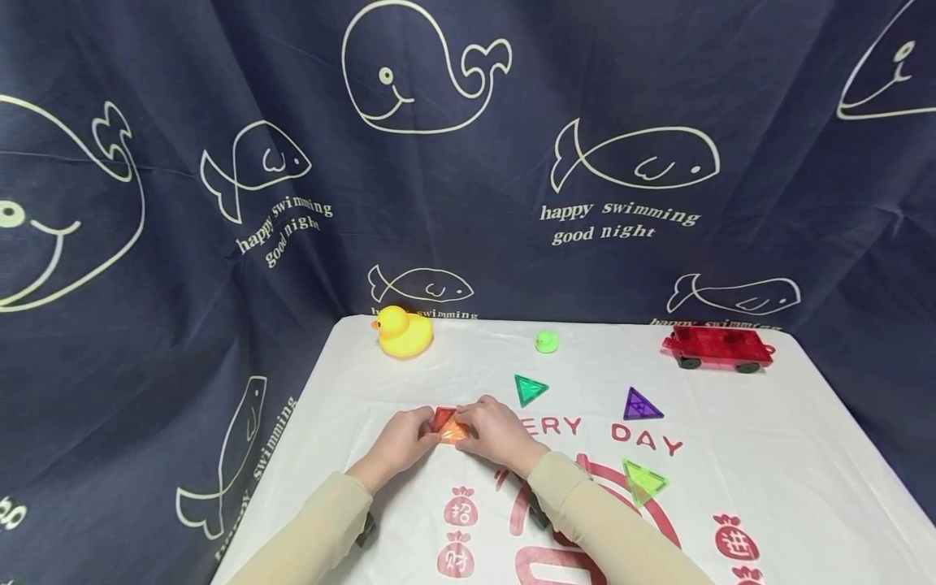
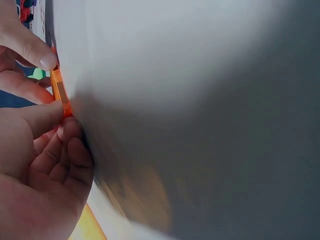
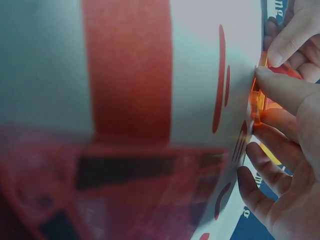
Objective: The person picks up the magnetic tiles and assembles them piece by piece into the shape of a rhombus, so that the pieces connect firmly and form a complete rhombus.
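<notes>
At the left-centre of the white table, an orange see-through triangular magnetic tile (image 1: 452, 432) and a red triangular magnetic tile (image 1: 442, 418) lie edge to edge between both hands. My left hand (image 1: 402, 439) pinches their left side, its thumb on the orange tile's corner in the left wrist view. On the other side my right hand (image 1: 497, 426) pinches the orange tile (image 3: 257, 102) between thumb and index finger, other fingers loosely bent. Fingers hide parts of both tiles. Beyond the thumbs, the red tile (image 3: 287, 71) shows in the right wrist view.
A yellow duck (image 1: 405, 335), a small green duck (image 1: 546, 341) and a red wheeled car base (image 1: 720, 348) stand along the back. Green (image 1: 530, 390), purple (image 1: 642, 405) and yellow-green (image 1: 643, 482) triangular tiles lie to the right. A red see-through piece (image 3: 150, 190) sits near the right wrist.
</notes>
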Available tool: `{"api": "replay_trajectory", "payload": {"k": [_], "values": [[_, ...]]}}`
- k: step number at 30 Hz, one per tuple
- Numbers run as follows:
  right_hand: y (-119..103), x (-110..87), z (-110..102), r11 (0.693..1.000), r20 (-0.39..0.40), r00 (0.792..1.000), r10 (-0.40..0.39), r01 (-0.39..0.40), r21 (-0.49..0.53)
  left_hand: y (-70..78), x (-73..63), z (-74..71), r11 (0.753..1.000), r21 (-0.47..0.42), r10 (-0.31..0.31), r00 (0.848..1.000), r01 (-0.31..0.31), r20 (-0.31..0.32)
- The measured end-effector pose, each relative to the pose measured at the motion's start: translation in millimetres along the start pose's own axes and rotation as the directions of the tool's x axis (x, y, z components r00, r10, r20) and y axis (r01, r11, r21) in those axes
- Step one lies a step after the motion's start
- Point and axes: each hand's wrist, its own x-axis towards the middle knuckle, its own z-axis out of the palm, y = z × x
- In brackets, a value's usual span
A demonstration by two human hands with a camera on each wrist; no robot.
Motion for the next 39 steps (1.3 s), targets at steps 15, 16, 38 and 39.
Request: {"api": "replay_trajectory", "payload": {"k": [15,16,38,39], "values": [[2,-9.8,-2,1.000,0.023,0.999,-0.024,0.025,-0.012,2.3,1.1,-3.4,1.000,-0.009,-0.015,1.000,0.015,0.022],[2,-10.5,-2,1.000,0.031,0.999,-0.023,0.024,-0.007,2.4,1.2,-3.6,1.000,-0.004,-0.011,1.000,0.011,0.021],[29,-20.2,-18,0.997,-0.015,0.999,-0.031,0.032,0.070,4.1,1.3,-3.9,0.999,0.016,-0.028,0.999,0.027,0.041],[33,-20.7,-19,0.998,-0.037,0.999,-0.027,0.029,0.058,3.8,1.5,-3.8,0.999,0.019,-0.028,0.999,0.027,0.039]]}}
